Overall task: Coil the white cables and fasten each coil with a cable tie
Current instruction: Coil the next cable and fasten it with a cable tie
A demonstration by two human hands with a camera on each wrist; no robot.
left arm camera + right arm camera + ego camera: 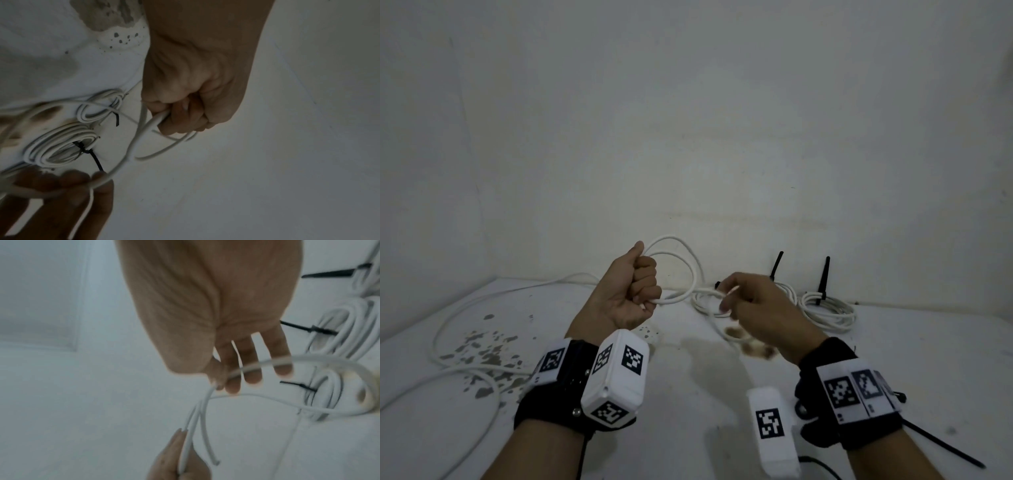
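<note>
By the wall edge, left hand (631, 291) grips cable loops (678, 270); right hand (753, 305) pinches the strand.

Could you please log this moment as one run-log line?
left hand: grips cable loops | right hand: feeds cable | tied coils: by wall

Right hand (216, 318) pinching white cable (207, 395) at thumb and fingertips (254, 378); loop arcing right. Left hand (174, 459) gripping strands below. Tied coils (339, 331) with black cable ties (308, 329) lying at right.
</note>
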